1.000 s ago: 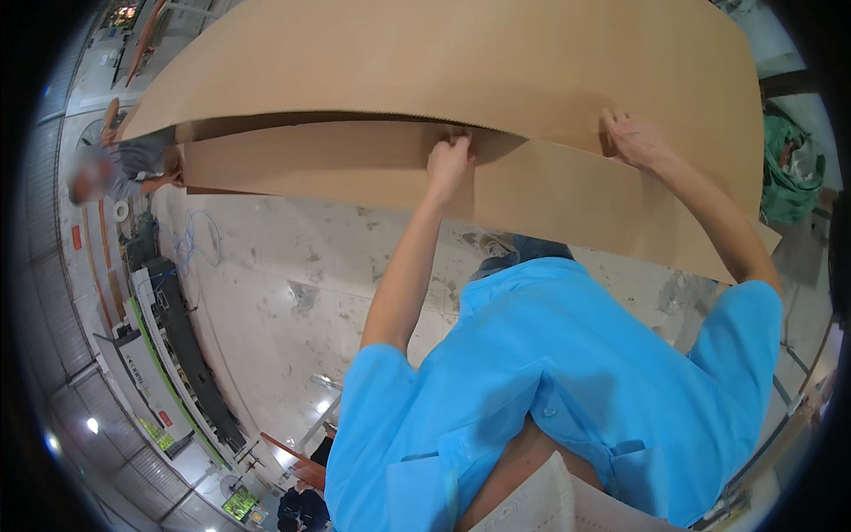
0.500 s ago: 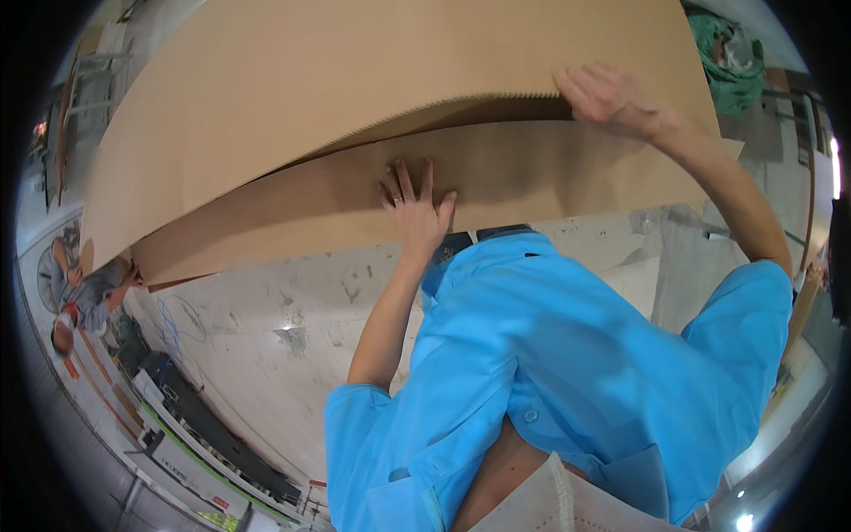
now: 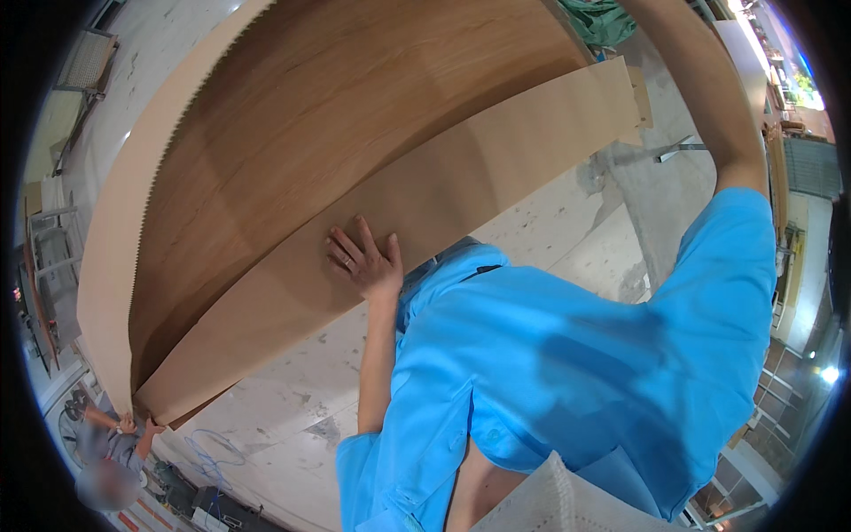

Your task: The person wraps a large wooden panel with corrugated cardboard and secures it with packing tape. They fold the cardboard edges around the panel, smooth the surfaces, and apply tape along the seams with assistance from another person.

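Note:
My left hand (image 3: 368,266) lies with fingers spread on a long strip of brown cardboard (image 3: 514,173), which runs along the near side in front of my body. Beyond the strip, a wood-grain panel (image 3: 372,97) shows its brown surface. A large brown cardboard sheet (image 3: 115,230) with a jagged edge is raised in a curve at the left and top, standing away from the panel. My right arm (image 3: 700,80) reaches up past the top edge, so its hand is out of the picture.
At the lower left, another person (image 3: 111,443) has both hands at the corner where sheet and strip meet. A green bag (image 3: 598,22) sits beyond the panel's far right corner. Blue cord (image 3: 213,452) lies on the stained pale floor (image 3: 292,390).
The cardboard sheet has been lifted and folded back, baring the panel. My right hand has risen out of view, while my left stays on the strip. The whole view has turned.

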A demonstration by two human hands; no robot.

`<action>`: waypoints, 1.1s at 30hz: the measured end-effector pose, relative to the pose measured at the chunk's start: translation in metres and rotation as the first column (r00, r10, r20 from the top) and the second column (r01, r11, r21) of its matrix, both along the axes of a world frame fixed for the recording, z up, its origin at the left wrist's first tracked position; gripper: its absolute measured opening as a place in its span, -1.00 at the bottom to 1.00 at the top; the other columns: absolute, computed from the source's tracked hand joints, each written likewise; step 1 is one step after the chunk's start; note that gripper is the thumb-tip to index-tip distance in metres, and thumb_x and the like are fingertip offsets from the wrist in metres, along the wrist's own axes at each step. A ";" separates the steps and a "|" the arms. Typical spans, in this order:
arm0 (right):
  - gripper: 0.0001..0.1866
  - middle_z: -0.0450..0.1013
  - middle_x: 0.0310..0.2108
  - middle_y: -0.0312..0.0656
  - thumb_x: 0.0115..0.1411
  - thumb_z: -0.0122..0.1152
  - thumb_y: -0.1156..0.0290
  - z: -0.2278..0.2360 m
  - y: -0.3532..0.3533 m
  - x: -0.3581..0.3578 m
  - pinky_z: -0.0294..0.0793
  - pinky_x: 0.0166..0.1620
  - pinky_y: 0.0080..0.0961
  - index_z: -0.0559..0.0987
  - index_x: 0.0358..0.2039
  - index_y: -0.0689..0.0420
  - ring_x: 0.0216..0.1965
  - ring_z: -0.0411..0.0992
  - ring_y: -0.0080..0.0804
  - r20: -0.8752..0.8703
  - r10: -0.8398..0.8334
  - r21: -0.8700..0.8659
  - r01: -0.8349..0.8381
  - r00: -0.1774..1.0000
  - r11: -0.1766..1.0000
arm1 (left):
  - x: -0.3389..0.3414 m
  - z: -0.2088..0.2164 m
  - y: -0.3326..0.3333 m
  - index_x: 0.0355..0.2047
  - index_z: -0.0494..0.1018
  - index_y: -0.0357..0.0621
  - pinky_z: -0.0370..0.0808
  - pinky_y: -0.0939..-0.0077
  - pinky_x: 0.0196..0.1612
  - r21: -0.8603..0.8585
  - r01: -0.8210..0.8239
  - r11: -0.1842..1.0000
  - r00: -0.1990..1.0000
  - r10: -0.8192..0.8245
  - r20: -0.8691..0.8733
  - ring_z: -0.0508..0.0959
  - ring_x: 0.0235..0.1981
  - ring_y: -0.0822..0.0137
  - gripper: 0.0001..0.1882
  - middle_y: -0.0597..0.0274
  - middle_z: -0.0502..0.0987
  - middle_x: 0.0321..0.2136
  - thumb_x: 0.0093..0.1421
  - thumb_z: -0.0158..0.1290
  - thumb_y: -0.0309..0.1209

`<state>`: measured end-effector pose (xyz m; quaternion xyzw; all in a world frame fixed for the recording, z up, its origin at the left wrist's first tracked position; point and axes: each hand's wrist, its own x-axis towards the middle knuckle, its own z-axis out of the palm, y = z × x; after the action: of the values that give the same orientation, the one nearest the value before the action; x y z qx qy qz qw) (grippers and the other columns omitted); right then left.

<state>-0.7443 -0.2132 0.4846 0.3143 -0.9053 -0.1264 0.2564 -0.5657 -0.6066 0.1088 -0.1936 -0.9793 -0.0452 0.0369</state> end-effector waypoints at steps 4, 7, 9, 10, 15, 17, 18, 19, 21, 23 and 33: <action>-0.87 0.50 -0.37 -0.12 0.20 0.13 0.41 -0.033 0.008 0.030 0.54 -0.32 -0.26 0.51 -0.26 0.13 -0.34 0.54 -0.13 0.281 -0.292 0.325 0.196 0.914 0.925 | 0.001 0.008 0.003 0.41 0.18 0.03 -0.04 -0.36 0.37 0.041 -0.017 0.999 1.000 0.016 0.026 0.00 0.42 -0.31 -0.23 -0.33 0.01 0.41 0.32 -0.07 0.15; -0.79 0.42 -0.35 -0.25 0.12 0.16 0.38 -0.137 -0.002 0.090 0.49 -0.33 -0.37 0.48 -0.21 0.08 -0.38 0.46 -0.31 0.287 -0.103 0.307 0.011 0.952 0.952 | 0.002 0.013 0.005 0.40 0.21 0.05 -0.09 -0.36 0.38 0.077 -0.056 0.995 0.997 0.052 0.052 0.00 0.43 -0.30 -0.21 -0.30 0.04 0.40 0.27 -0.02 0.15; -0.80 0.42 -0.33 -0.25 0.12 0.17 0.37 -0.209 -0.012 0.122 0.49 -0.28 -0.40 0.45 -0.23 0.06 -0.36 0.47 -0.35 0.288 -0.133 0.224 0.068 0.948 0.972 | 0.001 0.015 0.006 0.39 0.24 0.08 -0.10 -0.36 0.39 0.124 -0.098 0.987 0.987 0.081 0.136 0.01 0.43 -0.29 -0.21 -0.31 0.05 0.40 0.23 0.00 0.16; -0.82 0.42 -0.34 -0.26 0.11 0.16 0.36 -0.242 -0.019 0.126 0.49 -0.30 -0.38 0.46 -0.25 0.03 -0.37 0.48 -0.35 0.316 -0.130 0.178 0.075 0.940 0.981 | 0.000 0.015 0.005 0.38 0.26 0.08 -0.11 -0.37 0.39 0.175 -0.101 0.979 0.992 0.086 0.091 0.02 0.42 -0.29 -0.21 -0.32 0.08 0.39 0.22 0.01 0.16; -0.80 0.42 -0.28 -0.26 0.11 0.14 0.37 -0.333 -0.031 0.150 0.52 -0.24 -0.34 0.46 -0.21 -0.01 -0.24 0.48 -0.31 0.447 -0.205 0.064 0.198 0.871 0.978 | 0.002 0.009 0.003 0.32 0.34 0.04 -0.23 -0.29 0.42 0.162 -0.175 0.971 0.919 0.102 0.380 0.05 0.41 -0.31 -0.25 -0.38 0.20 0.32 0.22 0.00 0.15; -0.79 0.42 -0.23 -0.25 0.13 0.13 0.39 -0.349 -0.029 0.154 0.53 -0.17 -0.30 0.47 -0.18 -0.03 -0.17 0.47 -0.26 0.508 -0.199 0.008 0.226 0.838 0.974 | 0.004 0.007 0.003 0.30 0.36 0.02 -0.23 -0.27 0.43 0.221 -0.150 0.964 0.966 0.094 0.242 0.06 0.41 -0.28 -0.26 -0.36 0.25 0.28 0.22 0.00 0.15; -0.79 0.42 -0.21 -0.25 0.13 0.13 0.40 -0.355 -0.026 0.155 0.53 -0.15 -0.28 0.47 -0.18 -0.04 -0.15 0.47 -0.23 0.508 -0.201 -0.007 0.237 0.838 0.971 | 0.005 0.008 0.003 0.30 0.36 0.02 -0.24 -0.26 0.43 0.223 -0.140 0.965 0.973 0.092 0.213 0.06 0.41 -0.27 -0.27 -0.35 0.28 0.26 0.22 -0.01 0.15; -0.79 0.42 -0.21 -0.25 0.14 0.12 0.40 -0.360 -0.023 0.156 0.53 -0.15 -0.27 0.47 -0.17 -0.05 -0.14 0.47 -0.21 0.527 -0.199 -0.006 0.238 0.826 0.971 | 0.004 0.007 0.003 0.30 0.36 0.02 -0.24 -0.24 0.44 0.256 -0.138 0.957 0.983 0.101 0.151 0.06 0.41 -0.25 -0.27 -0.33 0.28 0.27 0.23 -0.01 0.15; -0.80 0.43 -0.21 -0.24 0.16 0.12 0.39 -0.370 -0.016 0.155 0.53 -0.15 -0.27 0.47 -0.17 -0.05 -0.13 0.46 -0.20 0.560 -0.201 0.030 0.223 0.804 0.974 | 0.002 0.006 0.003 0.31 0.35 0.04 -0.25 -0.22 0.45 0.283 -0.168 0.944 0.976 0.119 0.183 0.06 0.42 -0.21 -0.26 -0.28 0.28 0.27 0.23 -0.02 0.16; -0.81 0.43 -0.21 -0.24 0.17 0.13 0.39 -0.376 -0.011 0.154 0.52 -0.16 -0.28 0.47 -0.18 -0.04 -0.13 0.46 -0.21 0.564 -0.215 0.076 0.209 0.797 0.975 | 0.000 0.003 0.002 0.30 0.35 0.00 -0.20 -0.20 0.45 0.293 -0.152 0.944 0.983 0.114 0.144 0.09 0.40 -0.20 -0.27 -0.24 0.27 0.28 0.23 -0.01 0.14; -0.75 0.48 -0.12 -0.24 0.16 0.14 0.44 -0.371 -0.004 0.155 0.52 -0.16 -0.30 0.50 -0.12 0.07 -0.19 0.49 -0.21 0.599 -0.211 0.026 0.245 0.773 0.969 | -0.003 -0.013 -0.017 0.26 0.31 -0.11 -0.07 -0.16 0.44 0.469 0.110 0.877 0.992 -0.068 -0.105 0.14 0.39 -0.09 -0.35 0.02 0.26 0.30 0.18 0.11 -0.16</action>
<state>-0.5888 -0.2177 0.1133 0.2189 -0.9741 -0.0270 -0.0503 -0.5687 -0.6240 0.0954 -0.2252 -0.9263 -0.2763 0.1224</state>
